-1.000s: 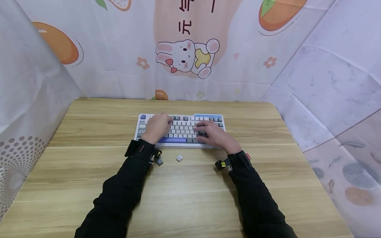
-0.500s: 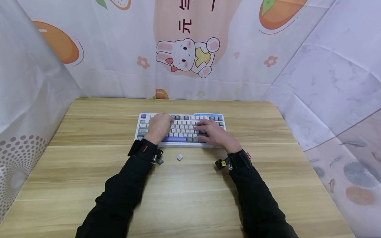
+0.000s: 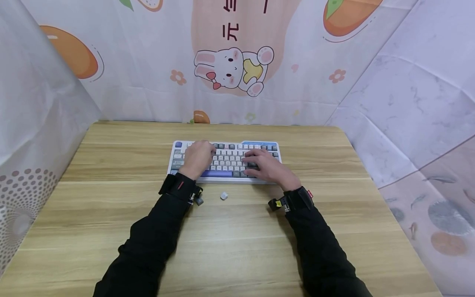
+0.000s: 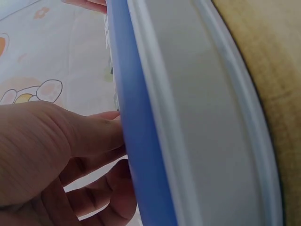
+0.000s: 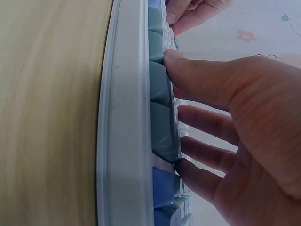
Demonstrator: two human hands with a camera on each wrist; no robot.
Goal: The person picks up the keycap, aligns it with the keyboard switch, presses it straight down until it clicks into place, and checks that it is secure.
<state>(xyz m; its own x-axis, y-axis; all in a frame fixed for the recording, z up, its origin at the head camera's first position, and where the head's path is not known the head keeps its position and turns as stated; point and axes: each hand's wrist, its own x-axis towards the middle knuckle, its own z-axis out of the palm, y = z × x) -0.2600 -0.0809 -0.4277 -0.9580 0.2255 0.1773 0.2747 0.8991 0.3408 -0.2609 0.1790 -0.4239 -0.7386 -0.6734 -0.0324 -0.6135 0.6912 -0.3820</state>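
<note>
Keyboard (image 3: 230,161) lay flat, lengthwise across wood-grain counter (image 3: 237,247), presumably for easy two-handed reach. Left hand (image 3: 198,159) bent over keyboard's left part, fingers curled; could not tell whether they pinched anything. Right hand (image 3: 265,167) spread loosely over right part, fingertips on keys, gripping nothing, perhaps steadying it. Small white block (image 3: 224,196) sat just before keyboard, probably for handy pickup. Printed cloth (image 3: 148,62) hung behind counter.

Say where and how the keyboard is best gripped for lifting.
Probably the frame at both short ends, approached from left and right together: the keyboard lies flat on the table, wider than deep, and keys cover most of its top, so the frame looks the firmer hold.
</note>
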